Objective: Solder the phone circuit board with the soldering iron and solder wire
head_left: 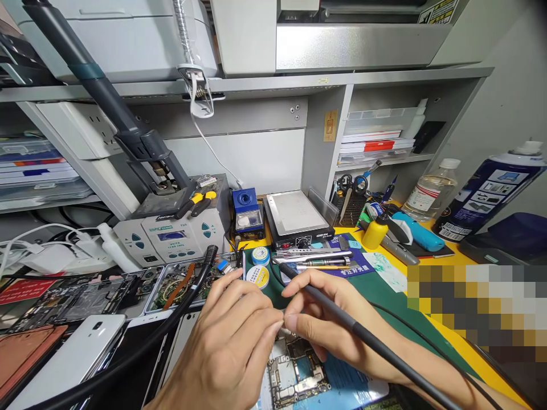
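My left hand (228, 341) is closed, with thumb and forefinger pinched together, and meets the fingertips of my right hand. Whatever small thing lies between the fingertips is hidden. My right hand (337, 319) is curled, and a black pen-shaped handle with a thick cord, apparently a soldering iron (318, 297), runs through it between thumb and forefinger. Its front end points away, toward the tools at the back. Below both hands lies a phone circuit board (294, 378), partly covered by the fingers, on a blue-and-white sheet (350, 387).
Phones (92, 347) and a tray of circuit boards (160, 293) lie left, crossed by a black hose (179, 310). Behind are a rework station (179, 233), a hot plate (297, 216) and round tins (257, 277). Bottles, including a yellow one (376, 232), stand right.
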The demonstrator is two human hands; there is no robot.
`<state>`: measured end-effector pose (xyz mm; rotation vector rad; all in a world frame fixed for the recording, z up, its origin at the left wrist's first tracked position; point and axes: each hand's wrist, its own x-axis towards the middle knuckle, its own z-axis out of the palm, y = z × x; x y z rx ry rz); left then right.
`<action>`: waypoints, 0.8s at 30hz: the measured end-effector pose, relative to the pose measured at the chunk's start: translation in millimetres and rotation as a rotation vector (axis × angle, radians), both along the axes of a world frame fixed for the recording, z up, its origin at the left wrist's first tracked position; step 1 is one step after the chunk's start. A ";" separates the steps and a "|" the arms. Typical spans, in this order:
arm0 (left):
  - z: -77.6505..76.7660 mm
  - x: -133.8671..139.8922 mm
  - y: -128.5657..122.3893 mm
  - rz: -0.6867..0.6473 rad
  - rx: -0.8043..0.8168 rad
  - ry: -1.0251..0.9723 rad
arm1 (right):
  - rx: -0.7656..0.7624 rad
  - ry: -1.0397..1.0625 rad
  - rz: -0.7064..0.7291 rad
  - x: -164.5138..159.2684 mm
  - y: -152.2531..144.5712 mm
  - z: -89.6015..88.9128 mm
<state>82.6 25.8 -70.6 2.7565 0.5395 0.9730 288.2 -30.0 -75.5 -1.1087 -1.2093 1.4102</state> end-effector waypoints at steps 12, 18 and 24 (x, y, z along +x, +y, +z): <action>4.9 2.8 -1.3 0.006 0.047 -0.061 | 0.051 0.038 0.039 4.7 -1.6 1.9; 7.8 0.1 1.2 0.008 0.031 -0.053 | 0.057 -0.035 0.062 16.7 -2.7 1.2; 6.6 2.0 -0.8 0.006 0.025 -0.074 | 0.006 -0.024 0.027 11.9 2.3 2.2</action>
